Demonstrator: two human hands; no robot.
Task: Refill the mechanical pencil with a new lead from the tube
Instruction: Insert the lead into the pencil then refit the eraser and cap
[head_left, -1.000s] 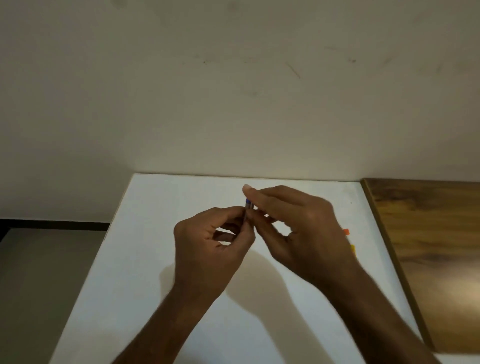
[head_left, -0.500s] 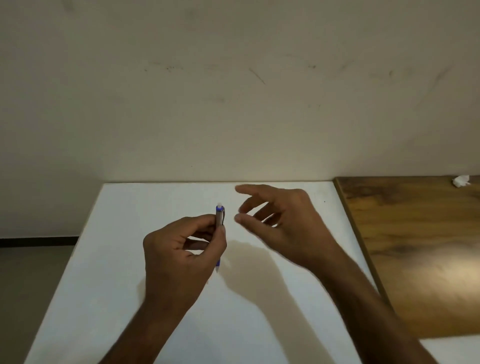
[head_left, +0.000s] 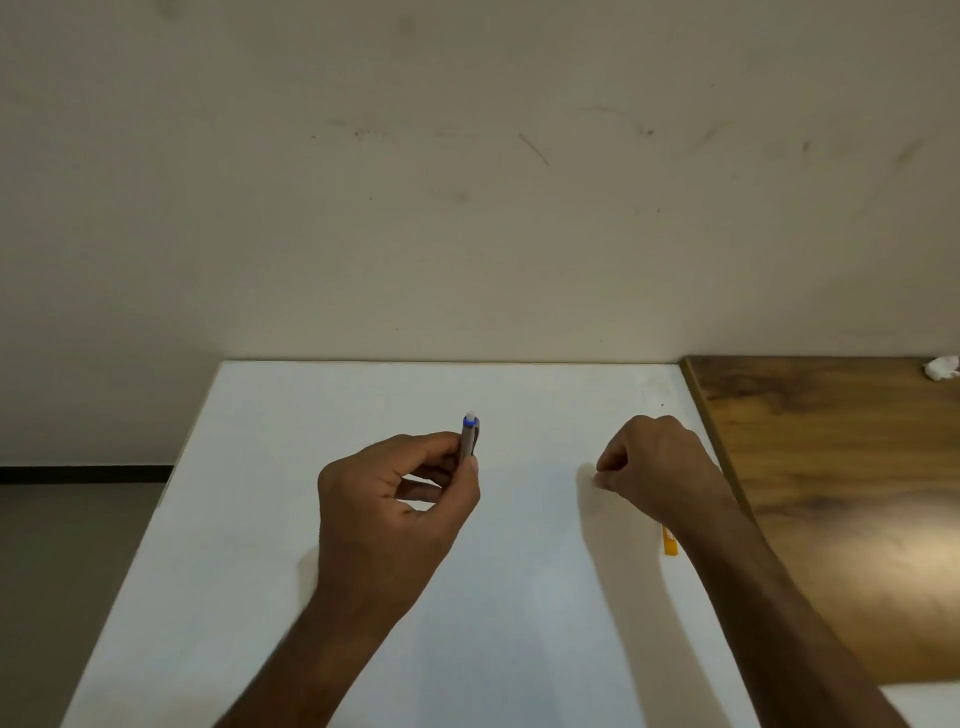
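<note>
My left hand (head_left: 387, 512) holds the mechanical pencil (head_left: 469, 435) upright above the white table (head_left: 291, 519). The pencil's grey barrel, blue ring and white end stick out above my fingers, and its lower part is hidden in my grip. My right hand (head_left: 652, 467) is off to the right, low over the table. Its fingers are curled in and pinched together, and I see nothing between them. An orange-yellow lead tube (head_left: 670, 543) lies on the table just behind my right wrist, mostly hidden by it.
A wooden tabletop (head_left: 841, 493) adjoins the white table on the right, with a crumpled white scrap (head_left: 941, 368) at its far edge. A plain wall stands right behind both tables. The floor drops away to the left.
My hands were together at the pencil's top a second ago. My right hand has since let go, swung right and down to the table, and curled shut. My left hand keeps the pencil.
</note>
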